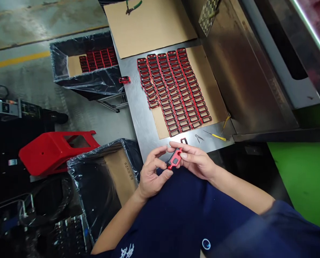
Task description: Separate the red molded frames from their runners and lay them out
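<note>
So, a small red and black plastic part (175,159) is being held tilted between the left hand (155,172) and right hand (199,162), just off the near table edge (141,145). A dark rectangular patch is set into its red face, and one long side is edged in black.
</note>
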Available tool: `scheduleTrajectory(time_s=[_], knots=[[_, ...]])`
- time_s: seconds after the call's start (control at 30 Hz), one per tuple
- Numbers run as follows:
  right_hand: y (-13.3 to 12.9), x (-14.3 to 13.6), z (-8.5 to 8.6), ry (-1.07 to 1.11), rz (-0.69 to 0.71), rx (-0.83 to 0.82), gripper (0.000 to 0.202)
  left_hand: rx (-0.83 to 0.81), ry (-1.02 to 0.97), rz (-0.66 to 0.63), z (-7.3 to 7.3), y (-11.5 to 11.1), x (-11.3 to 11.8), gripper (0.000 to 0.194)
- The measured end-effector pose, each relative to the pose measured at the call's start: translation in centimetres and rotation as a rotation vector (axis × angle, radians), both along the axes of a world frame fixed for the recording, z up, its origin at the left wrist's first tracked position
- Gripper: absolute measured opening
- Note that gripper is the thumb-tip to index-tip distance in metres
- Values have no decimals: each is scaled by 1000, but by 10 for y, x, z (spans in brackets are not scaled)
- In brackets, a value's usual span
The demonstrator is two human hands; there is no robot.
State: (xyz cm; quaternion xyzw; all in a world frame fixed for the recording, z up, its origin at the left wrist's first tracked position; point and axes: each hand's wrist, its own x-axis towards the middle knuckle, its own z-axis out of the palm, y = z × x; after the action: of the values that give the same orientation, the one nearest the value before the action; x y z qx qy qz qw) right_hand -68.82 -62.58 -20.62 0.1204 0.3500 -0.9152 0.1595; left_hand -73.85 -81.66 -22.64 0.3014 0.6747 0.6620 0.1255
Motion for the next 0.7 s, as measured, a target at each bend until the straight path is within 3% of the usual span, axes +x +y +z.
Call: scheduleTrajectory(time_s=[0.07, 0.2, 0.3, 0.43, 0.53, 0.7], knots=[[0, -1, 0, -19, 9, -8, 47, -13, 52, 3, -1, 1, 0, 21], [-1, 0, 0, 26, 16, 68, 56, -28, 104, -22, -5, 2, 2, 64], [-2, 1, -1, 112, 6, 105, 61, -100, 171, -76, -3, 3, 2, 85], [1, 3, -4, 134, -5, 176, 59, -147, 291, -36, 1, 3, 0, 94], [6, 5, -1, 83, -42, 358, 43, -184, 374, 31, 3, 2, -1, 94], [6, 8, 8, 78, 91, 481, 47, -215, 479, 26, 2, 4, -1, 98]])
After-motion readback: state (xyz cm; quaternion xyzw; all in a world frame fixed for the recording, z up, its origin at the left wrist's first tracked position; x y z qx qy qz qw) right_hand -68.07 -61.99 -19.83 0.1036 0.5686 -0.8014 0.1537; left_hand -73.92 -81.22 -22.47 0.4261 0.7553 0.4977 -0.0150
